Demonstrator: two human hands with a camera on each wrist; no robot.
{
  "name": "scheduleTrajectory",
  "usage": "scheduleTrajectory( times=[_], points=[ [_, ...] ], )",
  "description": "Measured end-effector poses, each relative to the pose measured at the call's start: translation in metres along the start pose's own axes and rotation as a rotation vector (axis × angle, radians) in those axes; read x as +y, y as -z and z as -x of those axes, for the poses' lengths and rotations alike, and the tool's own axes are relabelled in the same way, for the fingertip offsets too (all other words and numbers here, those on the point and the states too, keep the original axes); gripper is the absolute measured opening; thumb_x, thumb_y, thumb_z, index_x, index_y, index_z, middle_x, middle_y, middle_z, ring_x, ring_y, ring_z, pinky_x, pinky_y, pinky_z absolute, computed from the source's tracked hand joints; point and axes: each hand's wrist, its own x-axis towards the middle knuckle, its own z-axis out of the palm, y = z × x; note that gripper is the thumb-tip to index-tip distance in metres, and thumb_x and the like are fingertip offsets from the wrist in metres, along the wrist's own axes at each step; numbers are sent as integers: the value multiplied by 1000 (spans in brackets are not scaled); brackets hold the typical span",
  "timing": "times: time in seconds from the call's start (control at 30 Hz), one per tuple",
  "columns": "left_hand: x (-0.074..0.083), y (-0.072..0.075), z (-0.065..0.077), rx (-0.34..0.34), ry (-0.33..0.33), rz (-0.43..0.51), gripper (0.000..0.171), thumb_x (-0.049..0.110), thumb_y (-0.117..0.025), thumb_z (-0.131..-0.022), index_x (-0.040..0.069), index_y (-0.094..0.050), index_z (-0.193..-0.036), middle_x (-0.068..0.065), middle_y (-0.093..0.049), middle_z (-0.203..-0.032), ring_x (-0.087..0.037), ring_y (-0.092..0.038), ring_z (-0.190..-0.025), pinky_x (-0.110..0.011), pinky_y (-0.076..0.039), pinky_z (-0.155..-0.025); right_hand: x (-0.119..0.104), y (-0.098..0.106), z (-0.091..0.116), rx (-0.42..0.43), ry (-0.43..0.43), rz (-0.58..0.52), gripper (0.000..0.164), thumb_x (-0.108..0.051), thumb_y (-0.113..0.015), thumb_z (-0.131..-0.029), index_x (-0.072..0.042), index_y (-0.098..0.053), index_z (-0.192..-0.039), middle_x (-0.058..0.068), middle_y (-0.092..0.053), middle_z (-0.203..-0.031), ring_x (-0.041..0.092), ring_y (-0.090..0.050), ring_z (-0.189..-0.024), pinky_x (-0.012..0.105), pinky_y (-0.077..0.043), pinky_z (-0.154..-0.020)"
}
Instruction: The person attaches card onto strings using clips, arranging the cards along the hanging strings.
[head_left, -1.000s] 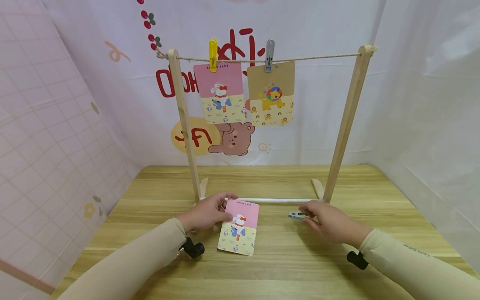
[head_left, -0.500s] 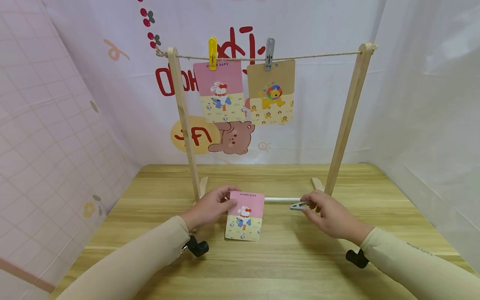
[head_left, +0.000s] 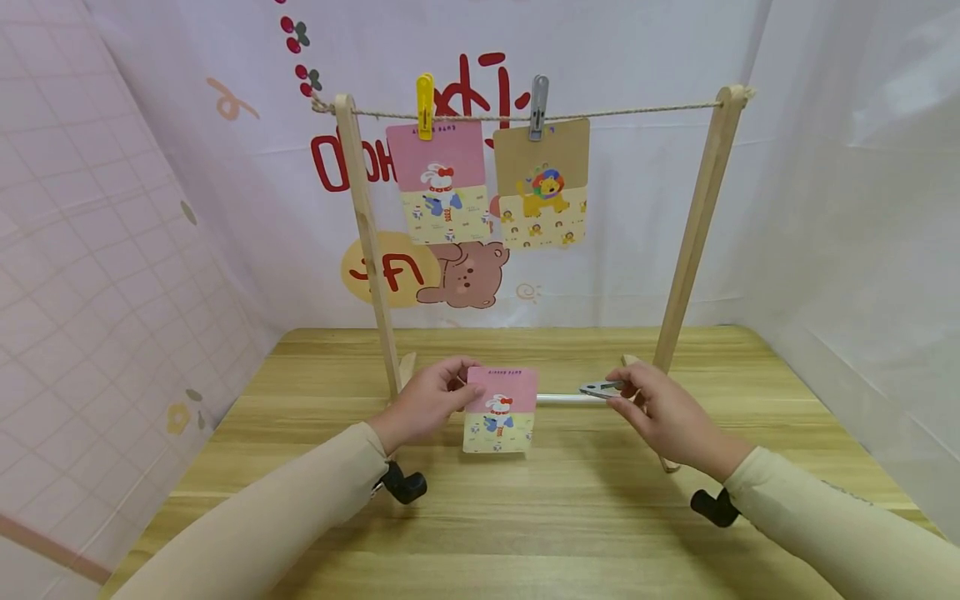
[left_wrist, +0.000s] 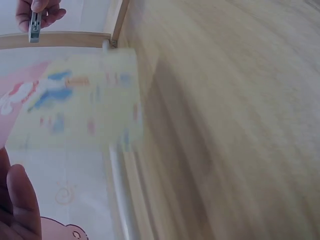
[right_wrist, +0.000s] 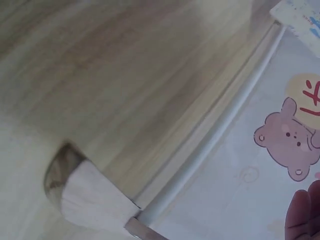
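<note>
My left hand [head_left: 435, 400] pinches the upper left edge of a pink and yellow card [head_left: 499, 429] with a white rabbit on it. The card is held upright above the table, and it looks blurred in the left wrist view. To its right, my right hand [head_left: 663, 412] pinches a grey clothespin [head_left: 598, 389] that points toward the card. That clothespin [left_wrist: 34, 27] also shows at the top of the left wrist view. In the right wrist view only fingertips [right_wrist: 298, 212] of the right hand show, and the clothespin is out of frame.
A wooden frame [head_left: 693, 242] carries a string [head_left: 637, 111] across its top. A yellow clothespin [head_left: 425, 108] holds a pink rabbit card [head_left: 438, 167] there, and a grey one [head_left: 537, 108] holds a tan lion card [head_left: 543, 221]. A white rod [head_left: 566, 399] joins the posts low down.
The left hand has lifted the rabbit card off the table, up and to the right, and it now stands more upright. The right hand has risen slightly with the clothespin.
</note>
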Motion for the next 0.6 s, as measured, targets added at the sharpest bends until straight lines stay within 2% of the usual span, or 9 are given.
scheduleTrajectory(
  times=[0.13,0.37,0.6],
  points=[
    [7,1,-3,20,-24,-13,21,25,-67,-105,17,-70,-124,-2,-69,-102,-20,-62,-90,-29,-55,-76,-2,4,-4,20,15,36,22,0,-75,-95,-3,-66,-115,-2,-64,-98,8,-61,-85,23,-55,-67],
    [16,2,-9,49,-69,-12,12,27,-66,-106,18,-73,-110,-2,-68,-95,-21,-59,-86,-28,-50,-70,-5,11,-10,65,57,87,24,4,-75,-93,-2,-66,-115,1,-63,-97,10,-61,-83,23,-55,-68],
    [25,3,-15,76,-68,-26,15,27,-65,-106,16,-75,-111,-1,-71,-98,-21,-61,-89,-33,-52,-75,-10,20,-17,99,88,112,24,7,-75,-92,0,-67,-113,2,-63,-95,12,-62,-82,24,-55,-68]
  ],
)
